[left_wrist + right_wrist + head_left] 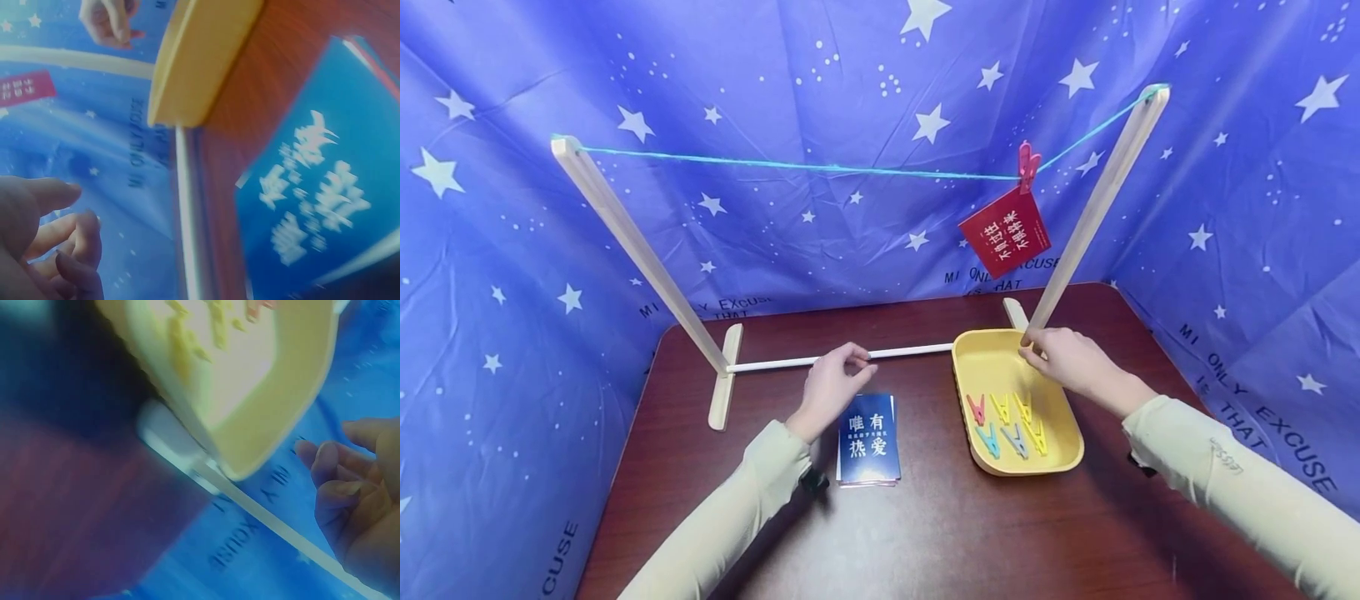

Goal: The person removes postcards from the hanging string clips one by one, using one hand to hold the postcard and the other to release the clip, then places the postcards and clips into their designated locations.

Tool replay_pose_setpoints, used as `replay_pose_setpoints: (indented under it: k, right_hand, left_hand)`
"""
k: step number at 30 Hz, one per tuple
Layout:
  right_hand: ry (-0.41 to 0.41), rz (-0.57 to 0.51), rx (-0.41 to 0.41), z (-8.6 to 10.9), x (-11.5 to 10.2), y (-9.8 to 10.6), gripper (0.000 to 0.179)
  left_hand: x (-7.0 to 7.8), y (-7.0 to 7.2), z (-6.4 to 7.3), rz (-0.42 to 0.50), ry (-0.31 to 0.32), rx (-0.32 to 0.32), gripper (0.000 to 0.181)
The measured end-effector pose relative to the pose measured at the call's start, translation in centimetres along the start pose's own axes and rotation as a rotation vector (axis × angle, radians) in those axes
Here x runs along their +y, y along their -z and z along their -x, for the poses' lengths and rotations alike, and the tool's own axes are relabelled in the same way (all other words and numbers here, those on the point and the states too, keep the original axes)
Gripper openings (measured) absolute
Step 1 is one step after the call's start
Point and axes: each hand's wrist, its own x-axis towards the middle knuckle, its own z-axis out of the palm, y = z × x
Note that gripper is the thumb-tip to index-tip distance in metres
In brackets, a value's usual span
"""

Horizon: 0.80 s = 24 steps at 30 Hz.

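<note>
My left hand [833,385] hovers above the far end of a stack of cards [868,442], its fingers loosely bent with nothing between them. The blue top card [306,194] carries white characters and fills much of the left wrist view. My right hand [1075,360] hangs over the far right rim of a yellow basket [1063,417]. In the right wrist view, the fingers [340,465] are loosely curled around nothing. Several clothespins lie inside the basket, among them a pink clothespin [976,410] and a blue clothespin [988,440].
A turquoise string [790,166] runs between two wooden posts, the left post [640,254] and the right post [1101,204]. From it hangs a red card [1006,232], held by a pink clothespin [1028,167]. A white rod [917,351] joins the posts' feet. Blue starry cloth [820,100] surrounds the table.
</note>
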Motion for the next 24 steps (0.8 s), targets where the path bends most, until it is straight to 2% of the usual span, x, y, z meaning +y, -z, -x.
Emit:
replay_pose_setpoints:
  k: [7,14,19,24]
  right_hand:
    - [0.017,0.065,0.092,-0.9,-0.8,3.9,0.014]
    - [0.109,0.136,0.104,-2.2,-1.7,7.7,0.017]
    - [0.169,0.156,0.141,-2.9,-2.3,10.6,0.016]
    - [0.264,0.166,0.190,-3.8,-2.7,13.2,0.021]
  left_hand:
    - [3.2,-0.7,-2.0,0.030,-0.066,0.007,0.020]
    - [5.6,-1.2,-4.2,0.004,-0.070,0.001,0.024]
    - [7.5,-1.0,-5.8,0.080,-0.105,0.005,0.026]
    - [9.1,-0.6,-7.6,0.172,-0.146,0.034,0.023]
